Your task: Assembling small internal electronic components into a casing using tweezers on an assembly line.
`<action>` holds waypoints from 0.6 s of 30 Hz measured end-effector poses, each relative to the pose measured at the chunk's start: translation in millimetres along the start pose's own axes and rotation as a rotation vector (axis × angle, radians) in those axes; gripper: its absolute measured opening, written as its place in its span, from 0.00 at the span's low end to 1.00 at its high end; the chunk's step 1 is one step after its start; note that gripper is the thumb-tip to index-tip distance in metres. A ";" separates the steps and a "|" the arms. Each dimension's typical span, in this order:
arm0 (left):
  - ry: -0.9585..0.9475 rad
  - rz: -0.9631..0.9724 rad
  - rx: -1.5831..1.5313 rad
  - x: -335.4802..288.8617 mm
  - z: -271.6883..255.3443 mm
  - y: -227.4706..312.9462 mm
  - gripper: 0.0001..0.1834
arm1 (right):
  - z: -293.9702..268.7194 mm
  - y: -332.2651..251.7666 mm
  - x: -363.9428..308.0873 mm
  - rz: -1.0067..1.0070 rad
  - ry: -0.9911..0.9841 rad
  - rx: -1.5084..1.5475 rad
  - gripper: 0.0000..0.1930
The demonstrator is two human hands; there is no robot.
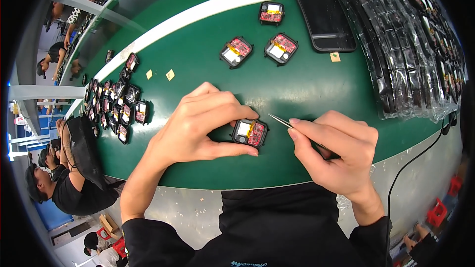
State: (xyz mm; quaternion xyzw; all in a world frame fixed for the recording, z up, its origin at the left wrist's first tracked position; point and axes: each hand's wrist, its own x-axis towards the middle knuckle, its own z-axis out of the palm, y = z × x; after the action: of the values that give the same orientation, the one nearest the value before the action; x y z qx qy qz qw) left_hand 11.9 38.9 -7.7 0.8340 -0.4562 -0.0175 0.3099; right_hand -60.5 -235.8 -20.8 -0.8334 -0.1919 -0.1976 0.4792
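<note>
On the green tabletop, my left hand grips an opened smartwatch case between thumb and fingers. A red circuit board, a strip of yellow tape and a white part show inside the black case. My right hand pinches a pair of metal tweezers. The tweezers' tip points at the case from the right and stays a short way apart from it. Beyond my hands lie three similar opened cases: one at left, another to its right, and a third farther back.
Many more watch cases are heaped at the left. A black phone-like slab lies at the back right, beside stacked clear plastic trays holding parts. Small paper bits dot the table. Co-workers sit at the left.
</note>
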 end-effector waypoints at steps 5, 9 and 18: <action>-0.012 -0.009 -0.002 0.9 -6.7 1.2 0.29 | 1.6 -1.3 0.7 0.015 0.029 0.042 0.10; 0.085 -0.085 0.018 -1.2 -22.8 -13.1 0.31 | 2.5 -3.4 -0.9 0.055 0.043 0.077 0.10; 0.408 -0.290 0.082 -1.3 -72.9 -69.5 0.23 | -1.2 -1.7 -10.0 0.120 0.075 0.052 0.09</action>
State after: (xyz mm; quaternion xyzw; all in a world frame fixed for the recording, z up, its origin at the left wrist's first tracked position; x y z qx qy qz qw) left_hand 86.0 103.7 13.7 0.8889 -0.2603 0.1254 0.3556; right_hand -70.0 -237.3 -24.1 -0.8226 -0.1288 -0.1943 0.5186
